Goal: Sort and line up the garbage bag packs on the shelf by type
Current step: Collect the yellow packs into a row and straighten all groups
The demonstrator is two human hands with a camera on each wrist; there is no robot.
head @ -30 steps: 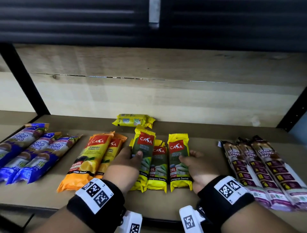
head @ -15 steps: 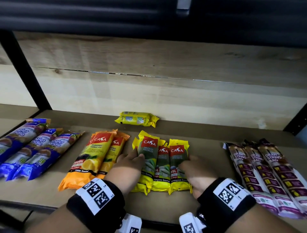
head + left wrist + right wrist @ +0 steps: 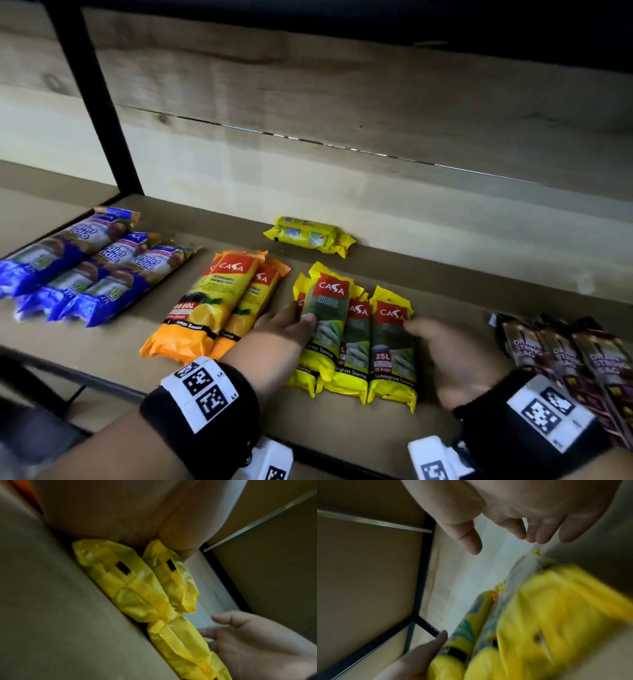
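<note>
On the wooden shelf (image 3: 445,274), left to right: three glossy blue packs (image 3: 78,274); two orange packs (image 3: 219,305); the left hand (image 3: 284,329), thumb pinching the leftmost of the crinkly yellow packs (image 3: 356,335), which overlaps its neighbours; the right hand (image 3: 455,359), fingers relaxed beside them, holding nothing; brown drawstring packs (image 3: 575,356); a lone yellow pack (image 3: 308,236) lies crosswise behind.

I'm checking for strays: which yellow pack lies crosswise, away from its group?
The small yellow pack at the back wall: it lies sideways and alone, while the other yellow packs point front to back.
</note>
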